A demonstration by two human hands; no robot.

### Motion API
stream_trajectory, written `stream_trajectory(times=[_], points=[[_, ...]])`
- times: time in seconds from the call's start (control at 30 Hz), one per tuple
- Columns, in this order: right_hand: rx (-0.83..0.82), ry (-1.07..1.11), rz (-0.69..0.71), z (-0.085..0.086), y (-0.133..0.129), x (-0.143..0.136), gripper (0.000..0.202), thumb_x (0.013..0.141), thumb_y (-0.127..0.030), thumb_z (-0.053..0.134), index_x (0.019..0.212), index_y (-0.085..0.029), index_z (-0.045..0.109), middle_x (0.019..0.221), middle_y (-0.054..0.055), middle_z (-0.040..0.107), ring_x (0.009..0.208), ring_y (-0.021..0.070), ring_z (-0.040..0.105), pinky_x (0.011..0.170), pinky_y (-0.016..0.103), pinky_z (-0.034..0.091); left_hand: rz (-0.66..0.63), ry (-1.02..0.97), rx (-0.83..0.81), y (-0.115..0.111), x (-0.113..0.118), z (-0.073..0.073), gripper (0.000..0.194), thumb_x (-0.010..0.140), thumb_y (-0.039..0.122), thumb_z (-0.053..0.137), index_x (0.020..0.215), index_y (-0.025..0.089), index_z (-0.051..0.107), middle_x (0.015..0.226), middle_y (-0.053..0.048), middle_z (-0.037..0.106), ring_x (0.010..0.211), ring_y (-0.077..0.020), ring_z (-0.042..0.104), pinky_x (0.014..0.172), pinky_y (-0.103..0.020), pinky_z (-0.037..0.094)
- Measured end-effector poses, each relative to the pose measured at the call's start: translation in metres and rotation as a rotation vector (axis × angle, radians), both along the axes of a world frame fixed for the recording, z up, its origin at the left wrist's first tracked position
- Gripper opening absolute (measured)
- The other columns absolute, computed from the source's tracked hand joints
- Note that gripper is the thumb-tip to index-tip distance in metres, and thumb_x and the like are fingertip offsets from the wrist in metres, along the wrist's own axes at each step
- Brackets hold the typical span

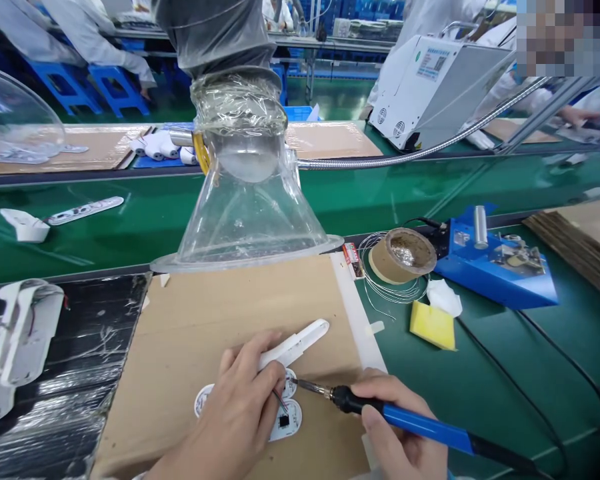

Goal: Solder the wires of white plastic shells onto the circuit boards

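Note:
My right hand (397, 423) grips a blue-and-black soldering iron (425, 427), its metal tip pointing left. That tip meets, or nearly meets, the upper round lobe of a white circuit board (291, 427) on the cardboard. My left hand (247, 393) lies over the board with its fingers closed. Thin dark wires (279, 400) run from the board up between its thumb and forefinger; the exact pinch is partly hidden. A long white plastic housing (303, 341) sticks out beyond the left fingertips, toward the upper right.
A clear fume hood (250, 220) hangs behind the cardboard mat (220, 300). To the right are a solder wire coil (390, 293), a tape roll (380, 260), a yellow sponge (433, 325) and a blue iron stand (500, 273). White housings (30, 327) lie left. Co-workers sit beyond the green belt.

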State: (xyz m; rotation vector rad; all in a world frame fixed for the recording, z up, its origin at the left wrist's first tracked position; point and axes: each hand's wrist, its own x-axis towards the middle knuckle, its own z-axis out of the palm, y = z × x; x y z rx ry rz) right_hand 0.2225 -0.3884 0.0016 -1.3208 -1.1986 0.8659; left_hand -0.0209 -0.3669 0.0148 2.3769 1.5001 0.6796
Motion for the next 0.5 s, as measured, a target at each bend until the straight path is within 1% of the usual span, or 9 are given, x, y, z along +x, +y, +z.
stream_trajectory(times=[0.1, 0.17, 0.27, 0.37, 0.5], points=[[0.084, -0.029, 0.052, -0.0046, 0.0049, 0.0025, 0.013, 0.099, -0.035, 0.078, 0.095, -0.025, 0.085, 0.085, 0.008, 0.082, 0.075, 0.0235, 0.081, 0.061, 0.025, 0.066, 0.001, 0.008, -0.011, 0.0009, 0.0011, 0.0029, 0.031, 0.097, -0.002, 0.044, 0.092, 0.023, 0.061, 0.144, -0.012, 0.063, 0.099, -0.026, 0.059, 0.079, -0.038, 0.051], [0.094, -0.042, 0.061, -0.007, 0.0068, 0.0035, 0.012, 0.099, -0.033, 0.077, 0.095, -0.025, 0.085, 0.086, 0.009, 0.082, 0.076, 0.0234, 0.081, 0.063, 0.025, 0.067, 0.004, 0.005, -0.007, 0.0016, 0.0014, 0.0036, 0.03, 0.097, -0.001, 0.044, 0.092, 0.023, 0.061, 0.144, -0.012, 0.063, 0.096, -0.0253, 0.059, 0.079, -0.038, 0.051], [0.104, -0.038, 0.07, -0.0083, 0.0063, 0.0035, 0.011, 0.099, -0.031, 0.077, 0.096, -0.024, 0.085, 0.085, 0.008, 0.082, 0.072, 0.0214, 0.08, 0.062, 0.024, 0.066, 0.008, 0.006, -0.018, 0.0021, 0.0019, 0.0033, 0.03, 0.098, -0.001, 0.044, 0.091, 0.023, 0.062, 0.144, -0.012, 0.064, 0.098, -0.0256, 0.06, 0.08, -0.039, 0.051], [0.053, -0.015, 0.052, -0.0069, 0.0026, 0.0024, 0.013, 0.099, -0.034, 0.078, 0.094, -0.024, 0.085, 0.086, 0.009, 0.081, 0.075, 0.0224, 0.08, 0.063, 0.024, 0.066, 0.013, 0.005, -0.041, 0.0016, 0.0028, 0.0034, 0.029, 0.098, 0.0, 0.044, 0.09, 0.023, 0.062, 0.145, -0.012, 0.063, 0.097, -0.0256, 0.061, 0.08, -0.039, 0.051], [-0.049, 0.014, -0.011, -0.0035, -0.0026, 0.0021, 0.018, 0.096, -0.041, 0.081, 0.093, -0.024, 0.086, 0.093, 0.011, 0.081, 0.084, 0.0267, 0.08, 0.069, 0.031, 0.069, 0.008, 0.011, -0.035, 0.0005, 0.0033, 0.005, 0.029, 0.098, 0.0, 0.045, 0.091, 0.023, 0.062, 0.145, -0.012, 0.063, 0.101, -0.0269, 0.061, 0.081, -0.04, 0.051]])
